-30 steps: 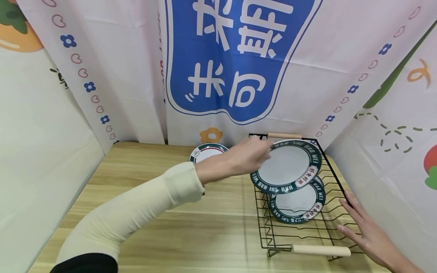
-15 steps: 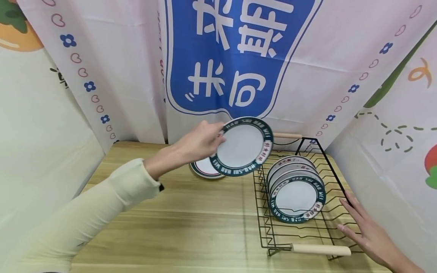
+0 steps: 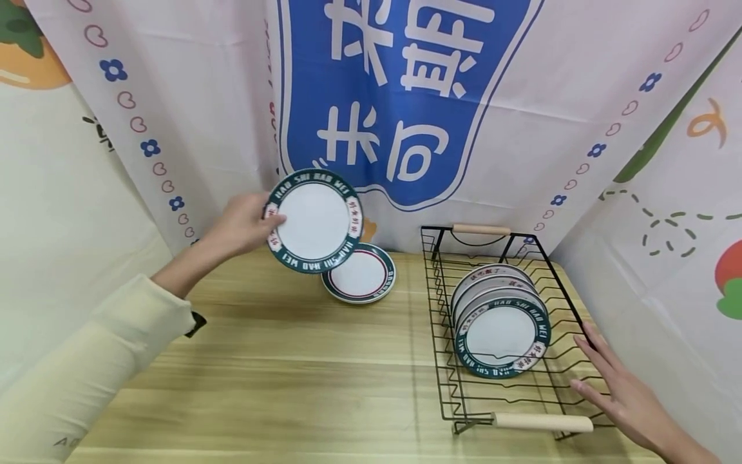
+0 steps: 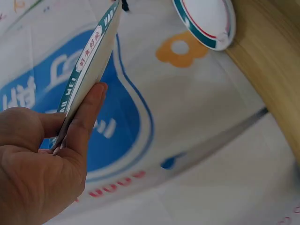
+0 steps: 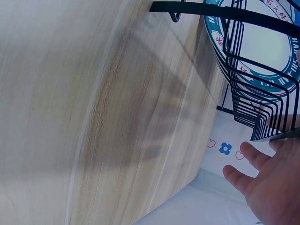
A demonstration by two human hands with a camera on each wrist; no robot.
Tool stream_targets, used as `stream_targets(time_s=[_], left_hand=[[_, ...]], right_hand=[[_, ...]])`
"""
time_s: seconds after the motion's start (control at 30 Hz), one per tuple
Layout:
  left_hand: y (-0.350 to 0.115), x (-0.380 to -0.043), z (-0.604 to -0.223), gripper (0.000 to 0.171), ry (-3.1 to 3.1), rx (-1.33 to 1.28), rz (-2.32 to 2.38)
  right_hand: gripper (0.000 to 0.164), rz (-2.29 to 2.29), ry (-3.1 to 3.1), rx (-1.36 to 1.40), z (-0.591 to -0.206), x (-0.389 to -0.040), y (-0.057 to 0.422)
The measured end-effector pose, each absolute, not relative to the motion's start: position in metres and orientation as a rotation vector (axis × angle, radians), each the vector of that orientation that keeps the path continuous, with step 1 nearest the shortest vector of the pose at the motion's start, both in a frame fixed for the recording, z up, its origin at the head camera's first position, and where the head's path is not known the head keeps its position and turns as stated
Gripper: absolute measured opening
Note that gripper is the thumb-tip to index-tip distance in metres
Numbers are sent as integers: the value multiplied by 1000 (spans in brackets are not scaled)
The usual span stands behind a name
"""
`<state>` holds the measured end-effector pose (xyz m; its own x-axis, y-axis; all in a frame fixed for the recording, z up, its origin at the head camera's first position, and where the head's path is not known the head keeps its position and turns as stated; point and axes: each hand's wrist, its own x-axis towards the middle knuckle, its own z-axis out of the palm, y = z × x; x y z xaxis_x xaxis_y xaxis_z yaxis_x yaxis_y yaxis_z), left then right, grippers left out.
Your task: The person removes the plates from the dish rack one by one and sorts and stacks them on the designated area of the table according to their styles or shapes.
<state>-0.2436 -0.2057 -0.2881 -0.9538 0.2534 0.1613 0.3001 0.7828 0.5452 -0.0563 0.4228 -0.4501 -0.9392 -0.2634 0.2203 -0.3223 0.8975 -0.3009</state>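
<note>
My left hand (image 3: 246,222) pinches the left rim of a round white plate (image 3: 315,219) with a green lettered border, thumb on its face and fingers behind. In the left wrist view this raised plate (image 4: 89,65) shows nearly edge-on. Behind and below it, a second plate (image 3: 359,274) with a red inner ring lies on the wooden table. My right hand (image 3: 628,396) rests at the right edge of the black wire dish rack (image 3: 558,278), fingers extended along its rim. Several plates (image 3: 500,335) stand one behind another in the rack, the front one facing me.
Pale wooden handles (image 3: 542,422) form the near and far ends of the rack. The wooden table (image 3: 290,367) extends to the rack's left. Printed cloth (image 3: 220,129) hangs at the back and both sides.
My left hand has carried the plate from over the rack leftward, past the plate on the table, uncovering the rack's plates. The right hand stays at the rack's edge.
</note>
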Motion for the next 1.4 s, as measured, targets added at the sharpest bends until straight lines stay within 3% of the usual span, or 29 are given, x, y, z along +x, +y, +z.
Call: stream_targets(time_s=[0.57,1.1,1.3,1.4], left_hand=[[-319,-264,-362,37,-3002,94,-1403],[-349,-269,-428,50,-2921,350,-1816],[-355,-269,-442,29,-2938,524,-1893],[-355,-268,-446,27,-2925,568,-1929]], right_hand=[[82,490,-2890,458,-451,-58,424],[82,506,-2884,461,-450,-59,425],[82,497,-2890,457,-449,-60,424],[82,497,-2893,455,-450,-60,425]])
